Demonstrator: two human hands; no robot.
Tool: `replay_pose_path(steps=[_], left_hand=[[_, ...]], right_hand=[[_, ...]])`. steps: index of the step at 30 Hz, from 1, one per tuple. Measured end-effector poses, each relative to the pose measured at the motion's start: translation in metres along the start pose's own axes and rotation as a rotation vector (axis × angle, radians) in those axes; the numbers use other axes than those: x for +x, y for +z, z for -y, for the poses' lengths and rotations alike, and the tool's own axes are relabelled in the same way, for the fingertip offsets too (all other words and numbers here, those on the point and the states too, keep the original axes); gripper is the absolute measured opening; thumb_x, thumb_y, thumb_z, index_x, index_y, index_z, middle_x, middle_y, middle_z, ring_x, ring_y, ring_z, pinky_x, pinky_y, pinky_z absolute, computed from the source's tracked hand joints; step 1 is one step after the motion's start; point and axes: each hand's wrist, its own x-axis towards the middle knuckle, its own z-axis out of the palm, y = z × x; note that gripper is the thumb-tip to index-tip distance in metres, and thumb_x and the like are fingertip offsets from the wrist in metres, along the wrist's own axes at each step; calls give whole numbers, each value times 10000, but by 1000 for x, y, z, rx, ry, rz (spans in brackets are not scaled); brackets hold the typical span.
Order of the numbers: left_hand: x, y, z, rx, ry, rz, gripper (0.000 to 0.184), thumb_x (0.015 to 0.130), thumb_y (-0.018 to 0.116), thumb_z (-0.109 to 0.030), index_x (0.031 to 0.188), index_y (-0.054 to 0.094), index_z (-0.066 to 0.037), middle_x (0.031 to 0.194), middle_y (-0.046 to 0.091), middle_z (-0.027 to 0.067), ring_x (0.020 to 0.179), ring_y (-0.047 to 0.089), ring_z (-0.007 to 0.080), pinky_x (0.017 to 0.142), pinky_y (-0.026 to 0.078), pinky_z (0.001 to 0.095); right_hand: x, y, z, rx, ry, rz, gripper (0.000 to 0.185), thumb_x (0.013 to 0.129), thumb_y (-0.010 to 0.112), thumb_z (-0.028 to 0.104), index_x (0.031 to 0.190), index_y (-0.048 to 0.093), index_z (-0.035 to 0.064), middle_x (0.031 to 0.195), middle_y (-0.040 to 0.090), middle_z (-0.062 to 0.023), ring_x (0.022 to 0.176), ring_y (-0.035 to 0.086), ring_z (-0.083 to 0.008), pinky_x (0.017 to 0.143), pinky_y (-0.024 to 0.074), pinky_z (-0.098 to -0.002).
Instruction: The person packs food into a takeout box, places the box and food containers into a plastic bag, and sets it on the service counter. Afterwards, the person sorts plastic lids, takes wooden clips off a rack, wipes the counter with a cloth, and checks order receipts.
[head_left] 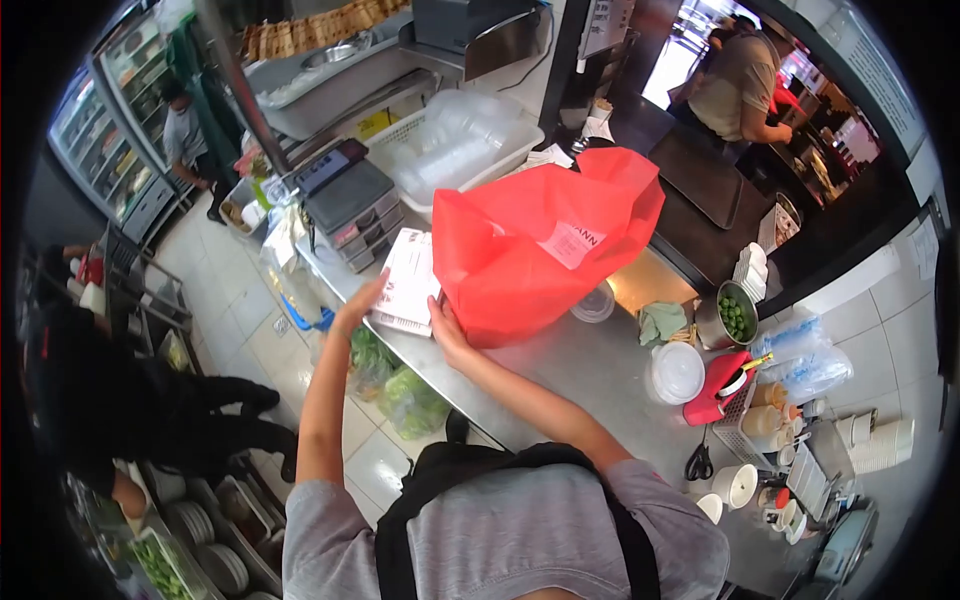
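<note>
White printed packet (405,282): on the metal surface (515,385), near its left edge, just beside the red bag (545,250). Left hand (368,300): open, fingers extended along the packet's left side. Right hand (449,328): at the packet's lower right corner, next to the bag; whether it grips either cannot be told. Bag: upright, bulging, pale label on its front; contents hidden.

Beyond the packet: grey drawer unit (350,205), then a white basket (515,165) of clear plastic containers (455,135). Right of the bag: round clear lid (594,303), folded green cloth (661,322), metal pot (713,322) of green produce, white-lidded tub (676,372), red holder (715,390). Black-handled scissors (699,463) lie nearer the wearer. Below the surface's left edge: bagged greens (412,402). Far left: a person in dark clothing (110,400).
</note>
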Motion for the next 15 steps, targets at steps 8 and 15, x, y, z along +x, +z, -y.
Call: replay_pose_path(steps=[8,15], left_hand=[[-15,-2,59,-387,174,191,672,875,552,-391,1337,324,40,1310,437,118,1190,414,206,1016,288,315],[-150,-46,67,-494,-28,3,529,903,508,-385,1283,425,-26,1262,502,92,1144,494,213,964,382,375]], right_hand=[[6,16,1,-51,-54,-51,775,836,564,453,1360,237,-15,1411,238,-194,1325,210,-280,1059,205,-368],[-81,37,34,42,99,190,1079,679,708,471,1401,20,59,1414,138,-204,1320,192,-326,1053,249,-389]])
